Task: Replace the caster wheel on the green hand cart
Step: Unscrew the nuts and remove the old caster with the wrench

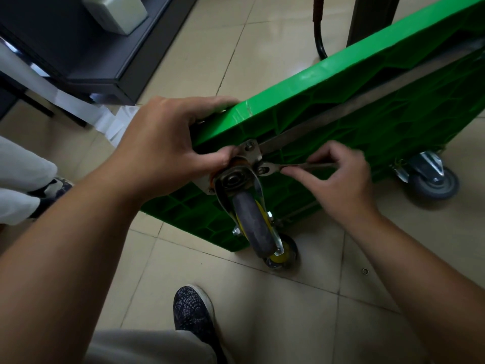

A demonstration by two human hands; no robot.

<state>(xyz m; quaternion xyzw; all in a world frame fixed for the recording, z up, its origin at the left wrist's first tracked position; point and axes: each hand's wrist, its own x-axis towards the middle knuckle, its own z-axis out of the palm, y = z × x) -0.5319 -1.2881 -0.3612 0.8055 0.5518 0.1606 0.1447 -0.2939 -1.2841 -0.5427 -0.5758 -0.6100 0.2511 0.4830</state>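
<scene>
Left hand point(168, 143) grips the corner of the tipped green hand cart point(341, 101), right hand point(341, 179) pinches a wrench point(304, 166) on a nut beside the caster wheel point(253, 224) — that light fingertip hold could let it slip off.

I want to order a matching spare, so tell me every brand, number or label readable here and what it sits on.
None can be read.
The caster wheel, its mounting plate, the wrench and the green hand cart show no markings in this view.
The white box on the dark shelf is blurred and shows no legible print either.
</scene>
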